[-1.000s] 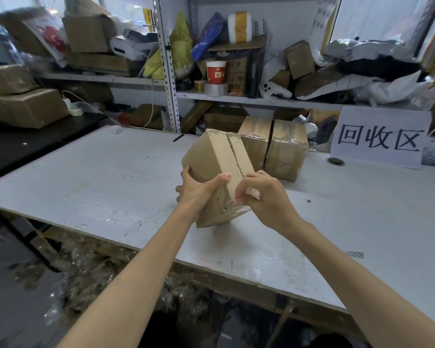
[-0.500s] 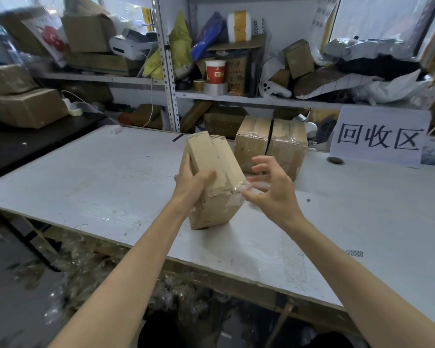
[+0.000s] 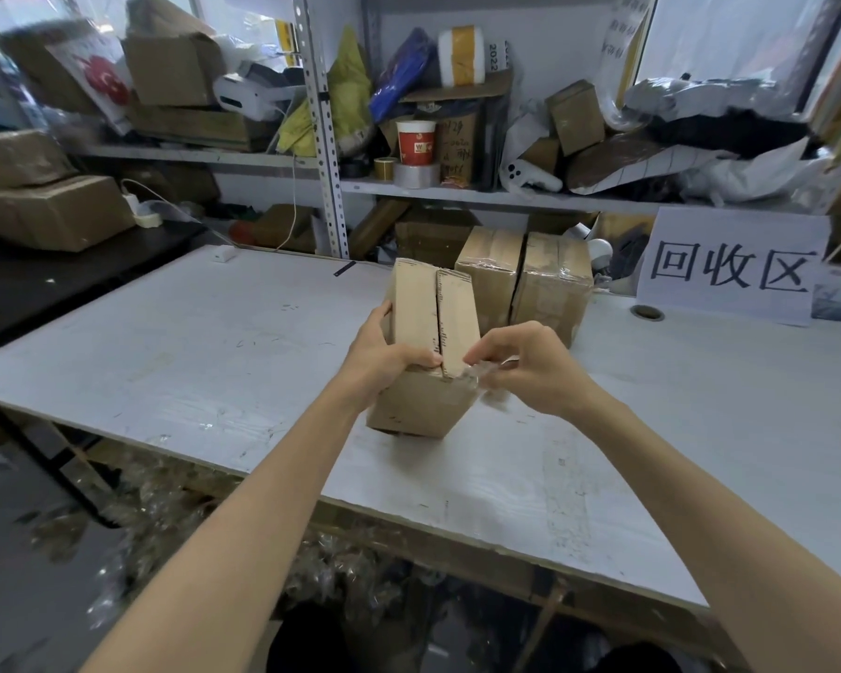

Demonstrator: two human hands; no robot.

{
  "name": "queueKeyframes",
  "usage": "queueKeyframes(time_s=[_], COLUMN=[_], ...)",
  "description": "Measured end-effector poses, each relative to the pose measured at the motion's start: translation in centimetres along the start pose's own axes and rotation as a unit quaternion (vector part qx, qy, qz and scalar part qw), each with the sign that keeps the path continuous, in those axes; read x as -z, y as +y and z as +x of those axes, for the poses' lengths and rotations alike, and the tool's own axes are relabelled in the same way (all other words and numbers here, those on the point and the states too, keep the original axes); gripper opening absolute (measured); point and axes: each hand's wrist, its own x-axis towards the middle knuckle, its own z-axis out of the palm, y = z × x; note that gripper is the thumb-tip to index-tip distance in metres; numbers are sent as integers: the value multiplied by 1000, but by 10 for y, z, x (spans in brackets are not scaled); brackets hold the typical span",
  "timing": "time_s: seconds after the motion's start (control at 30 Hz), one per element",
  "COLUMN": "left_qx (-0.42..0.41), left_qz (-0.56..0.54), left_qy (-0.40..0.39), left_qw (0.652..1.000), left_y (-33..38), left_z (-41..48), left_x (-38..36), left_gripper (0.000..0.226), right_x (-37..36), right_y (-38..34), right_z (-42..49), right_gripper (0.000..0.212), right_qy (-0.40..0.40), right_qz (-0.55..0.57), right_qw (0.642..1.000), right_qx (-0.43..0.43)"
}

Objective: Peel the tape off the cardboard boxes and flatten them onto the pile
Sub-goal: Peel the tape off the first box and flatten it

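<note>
Head-worn wide-angle view, facing forward and down, close over table [image 3: 214,361] (edges seemingly warped)

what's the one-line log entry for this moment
left hand grips box | right hand pinches tape at box corner | box tilted on table | two taped boxes behind

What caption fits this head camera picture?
The left hand grips a cardboard box while the right hand pinches clear tape at its edge.

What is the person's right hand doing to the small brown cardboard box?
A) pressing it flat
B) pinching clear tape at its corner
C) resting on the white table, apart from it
B: the right hand pinches clear tape at the corner of the small brown cardboard box, which the left hand grips.
</note>
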Motion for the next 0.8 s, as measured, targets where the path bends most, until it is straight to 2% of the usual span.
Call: queueKeyframes(time_s=[0.07,0.17,0.23,0.33,0.5,0.6,0.8], left_qx=[5,21,3,-12,5,4,0], left_qz=[-1,0,24,38,19,4,-4], left_qy=[-7,-7,19,54,40,35,20], left_qw=[1000,1000,1000,998,999,999,1000], left_y=[2,4,2,-1,-6,-11,-13], left_z=[2,1,-2,-2,2,3,0], left_x=[-2,-10,-16,-15,-4,0,5], left_gripper=[98,107,110,101,87,81,80], right_x=[-3,-10,-11,-8,13,29,8], right_y=[-1,-3,-4,-5,4,13,19], right_z=[-1,-3,-3,-3,-8,-8,-8], right_gripper=[22,17,16,10,12,15,15], right_qy=[21,48,38,-6,-22,6,145], right_qz=[6,4,4,-1,-8,-34,-157], right_qw=[1000,999,999,999,1000,999,977], right_qx=[-4,-1,15,35,-10,-24,21])
